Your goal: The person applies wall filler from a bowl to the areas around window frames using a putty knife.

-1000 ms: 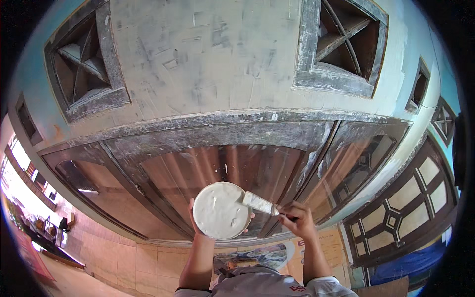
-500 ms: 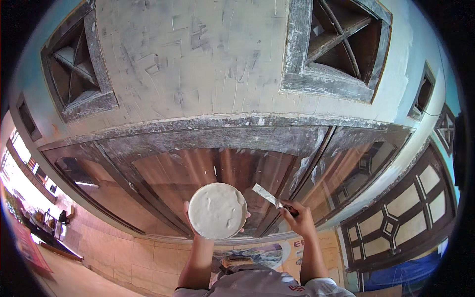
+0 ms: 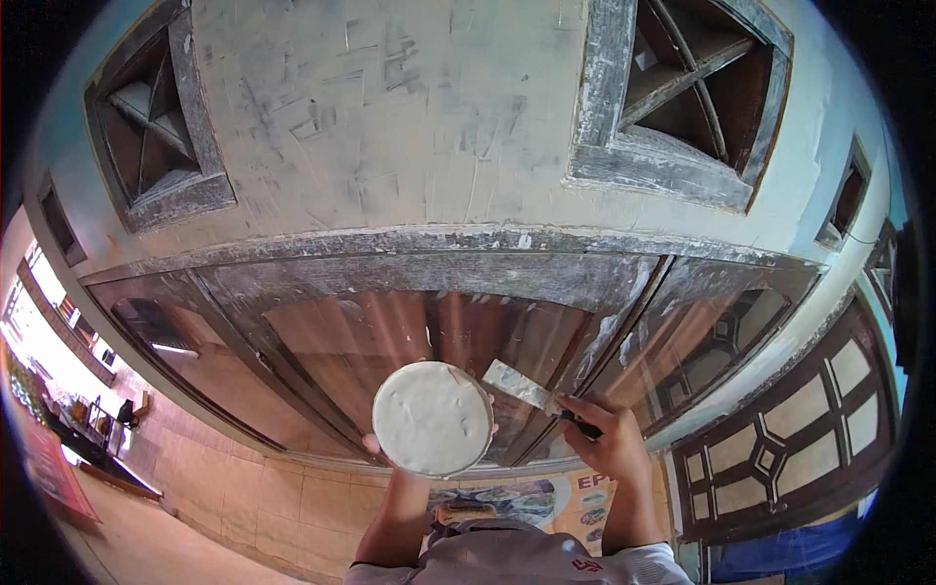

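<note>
My left hand (image 3: 373,443) is wrapped under and round a round container of smooth white paste (image 3: 431,414), its fingertips showing at either side. My right hand (image 3: 606,439) grips the dark handle of a putty knife (image 3: 522,385), whose flat blade, smeared with white paste, is just right of the container and a little apart from it. Behind both hands are wood-framed glass panels (image 3: 361,341); above them is a wall (image 3: 400,117) covered in patchy pale filler with scraped marks.
Square openings with crossed bars (image 3: 682,88), frames flaked grey, flank the wall patch. A dark wooden door with pale panes (image 3: 809,409) stands at right, above blue sheeting (image 3: 780,551). Printed sheets (image 3: 536,497) lie on the tiled floor (image 3: 273,507). Assorted objects (image 3: 102,419) stand by a bright opening at left.
A second ago the blade touched the container's rim at its right; now it is off the rim. My right hand has shifted slightly right, and the container has moved a little.
</note>
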`<state>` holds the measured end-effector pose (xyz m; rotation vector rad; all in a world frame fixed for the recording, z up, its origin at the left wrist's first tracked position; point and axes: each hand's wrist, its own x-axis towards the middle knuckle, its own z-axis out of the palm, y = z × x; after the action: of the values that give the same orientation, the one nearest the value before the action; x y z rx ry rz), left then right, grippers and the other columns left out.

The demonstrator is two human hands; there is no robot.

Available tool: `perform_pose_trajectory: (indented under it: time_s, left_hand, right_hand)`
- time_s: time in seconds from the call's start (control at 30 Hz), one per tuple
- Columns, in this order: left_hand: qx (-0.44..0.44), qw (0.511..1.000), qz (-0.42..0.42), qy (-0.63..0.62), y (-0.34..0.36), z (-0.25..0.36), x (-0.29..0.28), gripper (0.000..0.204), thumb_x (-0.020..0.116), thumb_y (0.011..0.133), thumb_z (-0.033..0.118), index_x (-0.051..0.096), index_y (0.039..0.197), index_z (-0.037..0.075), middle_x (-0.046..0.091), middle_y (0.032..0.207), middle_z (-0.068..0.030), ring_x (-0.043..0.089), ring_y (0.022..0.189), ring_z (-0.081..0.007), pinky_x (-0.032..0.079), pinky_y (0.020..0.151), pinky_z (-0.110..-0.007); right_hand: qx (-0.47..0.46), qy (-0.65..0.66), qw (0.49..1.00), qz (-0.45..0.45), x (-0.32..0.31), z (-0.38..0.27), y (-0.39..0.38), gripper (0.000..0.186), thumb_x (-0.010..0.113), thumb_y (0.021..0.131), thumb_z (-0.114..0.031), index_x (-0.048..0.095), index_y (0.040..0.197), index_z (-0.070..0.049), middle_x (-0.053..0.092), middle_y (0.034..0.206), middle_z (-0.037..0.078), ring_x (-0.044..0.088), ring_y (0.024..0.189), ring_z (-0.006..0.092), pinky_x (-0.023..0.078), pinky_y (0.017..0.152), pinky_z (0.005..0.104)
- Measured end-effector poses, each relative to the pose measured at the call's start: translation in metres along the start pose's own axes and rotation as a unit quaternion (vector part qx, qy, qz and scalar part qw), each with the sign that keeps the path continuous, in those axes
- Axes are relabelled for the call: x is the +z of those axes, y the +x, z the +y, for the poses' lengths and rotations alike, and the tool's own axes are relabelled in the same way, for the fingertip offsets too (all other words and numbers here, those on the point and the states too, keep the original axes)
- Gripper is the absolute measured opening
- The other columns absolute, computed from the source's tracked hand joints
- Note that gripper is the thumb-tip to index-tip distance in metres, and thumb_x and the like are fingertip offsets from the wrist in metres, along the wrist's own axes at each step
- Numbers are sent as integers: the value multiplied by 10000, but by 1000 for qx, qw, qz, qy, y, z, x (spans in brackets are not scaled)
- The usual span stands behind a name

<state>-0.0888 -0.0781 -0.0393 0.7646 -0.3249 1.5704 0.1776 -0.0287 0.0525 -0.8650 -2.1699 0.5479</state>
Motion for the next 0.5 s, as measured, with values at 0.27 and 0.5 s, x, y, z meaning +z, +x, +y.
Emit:
perform_pose_trajectory:
  time_s: [0.27, 0.5]
  left_hand:
    - [116, 983, 103, 97, -8, 12, -5, 1225, 772, 643, 763, 354, 1528, 26, 423, 1517, -261, 443, 1362, -469, 429, 1088, -623]
    - [137, 979, 115, 98, -23, 24, -29, 1192, 751, 655, 747, 370, 1521, 23, 441, 1518, -234, 467, 1349, -443, 424, 1092, -619]
  right_hand:
    - [-144, -108, 982, -63, 1, -17, 21, 347, 790, 796, -171, 765, 1138, -221, 709, 924, 25, 701, 674, 246, 568, 551, 384]
    - [-154, -135, 977, -66, 2, -25, 30, 334, 793, 783, -200, 771, 1115, -233, 695, 888, 11, 695, 654, 228, 559, 524, 374]
